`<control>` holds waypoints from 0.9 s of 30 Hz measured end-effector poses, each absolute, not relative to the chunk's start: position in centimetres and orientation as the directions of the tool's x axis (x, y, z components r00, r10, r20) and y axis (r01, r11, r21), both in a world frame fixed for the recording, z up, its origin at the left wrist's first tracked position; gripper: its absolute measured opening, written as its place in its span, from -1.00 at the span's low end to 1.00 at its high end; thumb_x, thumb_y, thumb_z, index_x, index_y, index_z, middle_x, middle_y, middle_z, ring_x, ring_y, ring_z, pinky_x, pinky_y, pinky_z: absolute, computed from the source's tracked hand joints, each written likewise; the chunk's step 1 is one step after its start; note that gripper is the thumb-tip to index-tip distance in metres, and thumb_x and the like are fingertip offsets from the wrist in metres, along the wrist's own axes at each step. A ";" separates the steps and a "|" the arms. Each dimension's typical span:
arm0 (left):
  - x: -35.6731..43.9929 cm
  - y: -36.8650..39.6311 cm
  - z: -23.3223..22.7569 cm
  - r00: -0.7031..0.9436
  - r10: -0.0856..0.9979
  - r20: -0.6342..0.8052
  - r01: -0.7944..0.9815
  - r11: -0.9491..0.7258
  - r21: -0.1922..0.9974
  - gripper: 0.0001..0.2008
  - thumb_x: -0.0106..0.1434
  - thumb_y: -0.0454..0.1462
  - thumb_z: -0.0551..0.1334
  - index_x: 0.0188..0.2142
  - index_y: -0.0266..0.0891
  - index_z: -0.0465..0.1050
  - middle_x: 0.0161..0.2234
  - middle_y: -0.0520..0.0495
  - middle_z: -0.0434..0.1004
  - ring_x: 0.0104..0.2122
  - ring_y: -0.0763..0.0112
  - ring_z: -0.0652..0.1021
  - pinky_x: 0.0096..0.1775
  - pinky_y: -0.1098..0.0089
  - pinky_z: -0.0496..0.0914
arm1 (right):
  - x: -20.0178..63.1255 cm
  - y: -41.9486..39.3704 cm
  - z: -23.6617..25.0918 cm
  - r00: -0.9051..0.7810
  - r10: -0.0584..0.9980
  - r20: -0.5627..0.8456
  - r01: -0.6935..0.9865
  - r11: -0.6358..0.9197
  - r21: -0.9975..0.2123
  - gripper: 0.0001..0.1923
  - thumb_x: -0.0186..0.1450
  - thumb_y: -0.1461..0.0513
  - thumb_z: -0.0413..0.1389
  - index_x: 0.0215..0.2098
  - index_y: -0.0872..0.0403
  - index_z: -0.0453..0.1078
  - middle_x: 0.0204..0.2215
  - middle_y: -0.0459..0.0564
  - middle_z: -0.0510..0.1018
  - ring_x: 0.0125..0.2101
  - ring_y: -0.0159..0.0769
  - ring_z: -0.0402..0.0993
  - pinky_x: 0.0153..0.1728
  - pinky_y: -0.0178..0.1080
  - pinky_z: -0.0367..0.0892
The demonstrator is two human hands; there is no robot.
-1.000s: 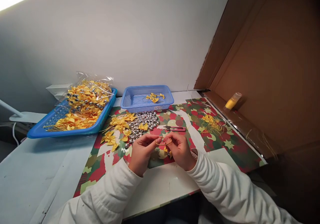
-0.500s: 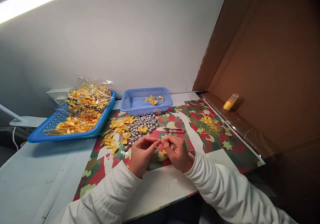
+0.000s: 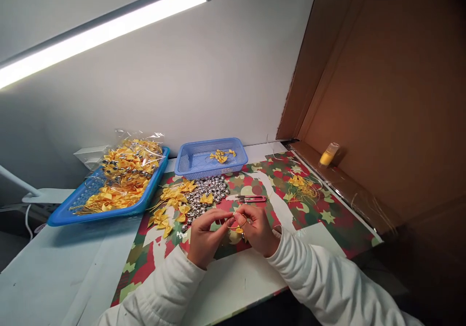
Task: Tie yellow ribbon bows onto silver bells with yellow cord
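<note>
Both hands pinch a thin gold cord loop [image 3: 236, 223] between them, left hand [image 3: 205, 235] and right hand [image 3: 257, 229] fingertip to fingertip; snips [image 3: 251, 199] lie just beyond the right.

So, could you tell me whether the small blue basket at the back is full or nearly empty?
Nearly empty: the small blue basket holds only a few yellow bows; bare mesh elsewhere.

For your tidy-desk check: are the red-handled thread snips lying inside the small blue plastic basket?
No, the red-handled thread snips lie on the patterned paper, in front of the small blue plastic basket.
</note>
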State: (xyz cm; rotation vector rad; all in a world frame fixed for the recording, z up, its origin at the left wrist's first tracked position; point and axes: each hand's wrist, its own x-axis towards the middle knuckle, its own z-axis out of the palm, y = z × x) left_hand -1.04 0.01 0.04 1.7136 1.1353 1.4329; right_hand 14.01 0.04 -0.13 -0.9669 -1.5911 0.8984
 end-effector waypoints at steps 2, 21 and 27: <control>-1.0 0.0 0.3 0.033 0.899 0.437 0.230 -0.432 0.872 -0.93 0.03 -0.24 0.37 -0.44 -0.15 0.63 -0.51 -0.08 0.60 -0.50 0.36 0.49 -0.40 0.38 0.37 | 14.1 0.2 -0.1 -0.164 0.911 0.377 0.134 0.400 -0.907 -0.73 0.26 0.17 0.00 -0.55 0.08 0.36 -0.65 -0.15 0.32 -0.60 -0.43 0.19 -0.53 -0.35 0.09; -1.0 1.5 -0.8 0.483 0.833 0.269 0.571 -0.533 0.625 -0.80 0.10 -0.13 0.24 -0.44 -0.21 0.52 -0.46 -0.06 0.53 -0.42 0.32 0.46 -0.34 0.38 0.29 | 16.7 3.2 -1.9 -0.045 0.963 0.265 0.167 0.268 -0.949 -0.81 0.05 0.18 0.04 -0.66 0.08 0.26 -0.74 -0.20 0.26 -0.64 -0.44 0.14 -0.57 -0.35 0.10; -0.6 1.7 -1.0 0.514 0.809 0.285 0.550 -0.566 0.614 -0.84 0.04 -0.20 0.26 -0.37 -0.19 0.54 -0.44 -0.04 0.48 -0.40 0.32 0.44 -0.33 0.37 0.26 | 17.0 2.7 -2.8 -0.117 0.974 0.192 0.215 0.213 -0.953 -0.83 0.05 0.21 0.04 -0.67 0.09 0.29 -0.79 -0.22 0.27 -0.71 -0.46 0.15 -0.64 -0.36 0.08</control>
